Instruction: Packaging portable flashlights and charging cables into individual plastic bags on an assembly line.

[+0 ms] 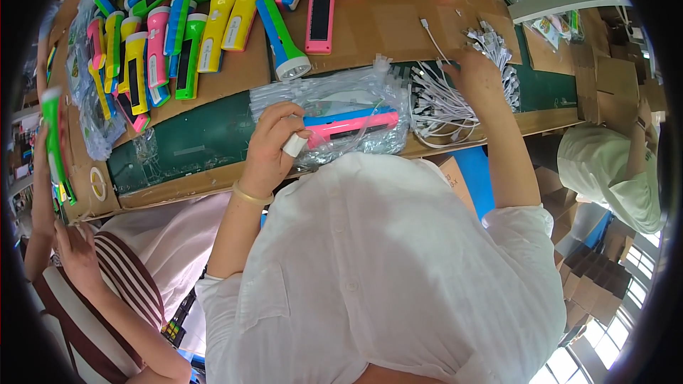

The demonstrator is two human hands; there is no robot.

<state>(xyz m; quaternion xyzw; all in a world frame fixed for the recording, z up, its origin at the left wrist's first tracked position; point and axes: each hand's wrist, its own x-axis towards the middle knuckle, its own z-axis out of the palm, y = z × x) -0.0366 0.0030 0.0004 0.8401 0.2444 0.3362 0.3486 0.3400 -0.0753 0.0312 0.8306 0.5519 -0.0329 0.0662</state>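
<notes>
My left hand (273, 144) is curled round the near end of a pink and blue flashlight (356, 125), which lies in a clear plastic bag (388, 144). A small white piece (294, 145) shows at the thumb; whether it is a wrap or a part cannot be made out. Further right, my right hand (475, 77) is at a bundle of white USB cables (435, 103), its fingers closed about one cable (431, 34) whose plug end sticks up to the left. Those fingertips are partly hidden. Other clear bags (274, 99) are stacked under and behind the flashlight.
Many coloured flashlights (211, 32) lie across the cardboard-covered table at the back and left. One green and blue flashlight (281, 39) is nearest the bags. At the left a co-worker's hand (78, 252) is near a green flashlight (51, 135). A tape roll (98, 183) lies nearby.
</notes>
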